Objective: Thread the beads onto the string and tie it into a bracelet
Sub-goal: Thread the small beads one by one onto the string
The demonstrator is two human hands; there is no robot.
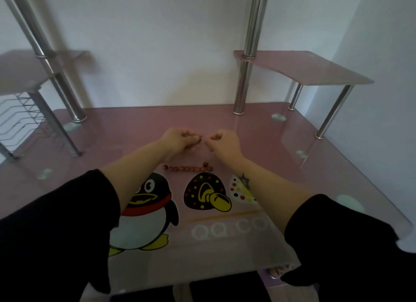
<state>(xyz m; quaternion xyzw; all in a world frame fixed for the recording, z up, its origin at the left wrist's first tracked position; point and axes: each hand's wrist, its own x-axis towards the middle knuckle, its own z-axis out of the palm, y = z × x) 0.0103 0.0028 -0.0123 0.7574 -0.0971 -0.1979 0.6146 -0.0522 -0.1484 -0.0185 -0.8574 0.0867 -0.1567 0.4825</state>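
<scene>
Several small reddish-brown beads [188, 168] lie in a row on the pink glass table [281, 166], with one more bead [205, 164] just behind the row's right end. Beyond them my left hand [180, 139] pinches a bead [198, 138] between thumb and fingers. My right hand [221, 143] is curled with its fingertips pinched together, a little to the right of that bead. The string is too thin to make out; it seems to run between the two hands.
Penguin and mushroom stickers [202, 193] cover the near part of the table. Chrome posts [242, 85] rise at the back, carrying a pink shelf [304, 67] on the right and another shelf [24, 70] with a wire rack [20, 119] on the left.
</scene>
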